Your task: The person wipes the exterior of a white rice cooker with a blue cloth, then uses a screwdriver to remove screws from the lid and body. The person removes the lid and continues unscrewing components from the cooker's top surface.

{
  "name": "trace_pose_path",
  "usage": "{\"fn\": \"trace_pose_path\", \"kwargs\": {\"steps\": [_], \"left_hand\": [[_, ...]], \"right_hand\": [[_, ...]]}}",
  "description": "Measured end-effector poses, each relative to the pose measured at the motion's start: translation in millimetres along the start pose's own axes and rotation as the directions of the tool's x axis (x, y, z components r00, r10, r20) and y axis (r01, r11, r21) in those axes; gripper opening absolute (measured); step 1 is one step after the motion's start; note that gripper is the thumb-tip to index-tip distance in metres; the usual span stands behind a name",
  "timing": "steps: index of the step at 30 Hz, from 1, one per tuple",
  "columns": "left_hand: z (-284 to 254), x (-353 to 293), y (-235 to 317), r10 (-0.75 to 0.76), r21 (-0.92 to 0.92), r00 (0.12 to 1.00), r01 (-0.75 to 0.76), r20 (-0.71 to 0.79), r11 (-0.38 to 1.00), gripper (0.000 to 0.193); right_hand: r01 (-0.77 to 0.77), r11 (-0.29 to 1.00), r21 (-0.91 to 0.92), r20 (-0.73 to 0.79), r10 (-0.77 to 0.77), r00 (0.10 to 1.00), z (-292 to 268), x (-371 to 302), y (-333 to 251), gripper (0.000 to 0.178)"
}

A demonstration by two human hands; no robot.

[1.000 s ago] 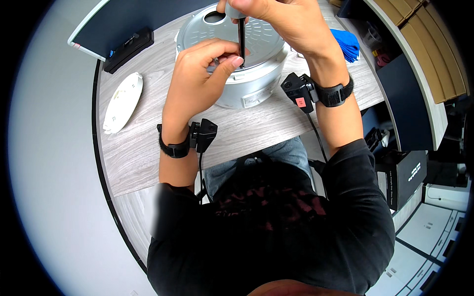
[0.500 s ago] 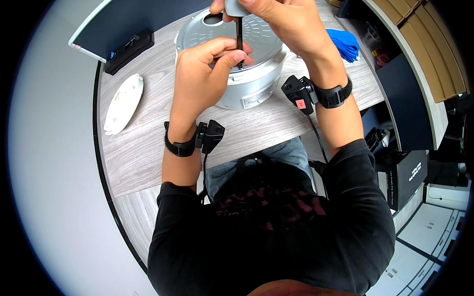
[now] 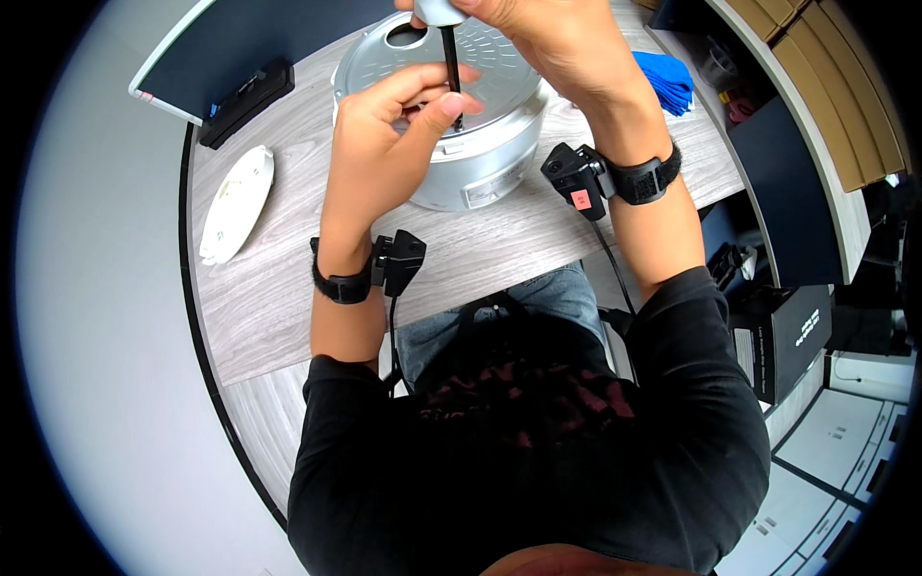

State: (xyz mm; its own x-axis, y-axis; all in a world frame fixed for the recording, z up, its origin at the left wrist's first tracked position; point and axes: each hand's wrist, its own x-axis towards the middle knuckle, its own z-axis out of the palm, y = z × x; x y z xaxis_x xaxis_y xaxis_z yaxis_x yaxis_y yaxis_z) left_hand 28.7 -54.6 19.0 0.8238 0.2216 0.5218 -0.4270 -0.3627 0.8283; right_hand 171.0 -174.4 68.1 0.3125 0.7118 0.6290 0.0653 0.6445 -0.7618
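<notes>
A screwdriver with a pale grey handle (image 3: 439, 12) and a black shaft (image 3: 450, 56) stands nearly upright, its top leaning a little left. My right hand (image 3: 552, 43) is closed round the handle at the upper edge of the view, which cuts off part of the grip. Lower down, my left hand (image 3: 389, 144) pinches the shaft near its tip, thumb in front and fingers behind. The tip meets the front rim of a silver rice cooker's lid (image 3: 495, 62); whatever sits under it is too small to make out. Below the lid is the rounded cooker body (image 3: 471, 187).
On the grey wood-grain table (image 3: 279, 298), a white oval cover (image 3: 237, 204) lies at the left. A black case (image 3: 248, 103) sits by the dark partition at the back left. A blue cloth (image 3: 666, 82) lies at the right, beside a shelf with cardboard boxes (image 3: 836, 96).
The screwdriver's handle has tipped slightly left with my right hand. My left hand stays at the shaft near the tip. The whole view has shifted a little.
</notes>
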Motion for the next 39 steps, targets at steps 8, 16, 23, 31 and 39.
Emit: {"fn": "trace_pose_path", "kwargs": {"steps": [8,16,23,31,39], "left_hand": [[-3,-1,-5,0.036,0.143,0.999,-0.037,0.005,0.989,0.011],[1,0,-11,0.156,0.217,0.985,-0.136,-0.079,0.967,0.012],[2,5,-14,0.136,0.210,0.985,-0.111,-0.107,0.971,0.016],[-1,12,-25,0.142,0.221,0.985,-0.117,-0.102,0.968,0.018],[-11,13,-18,0.118,0.011,0.992,-0.119,0.048,0.993,0.017]], "right_hand": [[-0.086,0.994,-0.060,-0.123,0.078,0.989,24,-4,-14,0.033],[-0.011,0.933,-0.359,-0.065,-0.013,0.998,8,-1,-4,0.026],[-0.086,0.996,0.008,-0.084,0.086,0.993,8,1,-9,0.037],[-0.044,0.967,-0.252,-0.162,0.003,0.987,8,6,-4,0.029],[0.022,0.997,-0.073,0.078,-0.016,0.997,-2,8,-3,0.036]]}}
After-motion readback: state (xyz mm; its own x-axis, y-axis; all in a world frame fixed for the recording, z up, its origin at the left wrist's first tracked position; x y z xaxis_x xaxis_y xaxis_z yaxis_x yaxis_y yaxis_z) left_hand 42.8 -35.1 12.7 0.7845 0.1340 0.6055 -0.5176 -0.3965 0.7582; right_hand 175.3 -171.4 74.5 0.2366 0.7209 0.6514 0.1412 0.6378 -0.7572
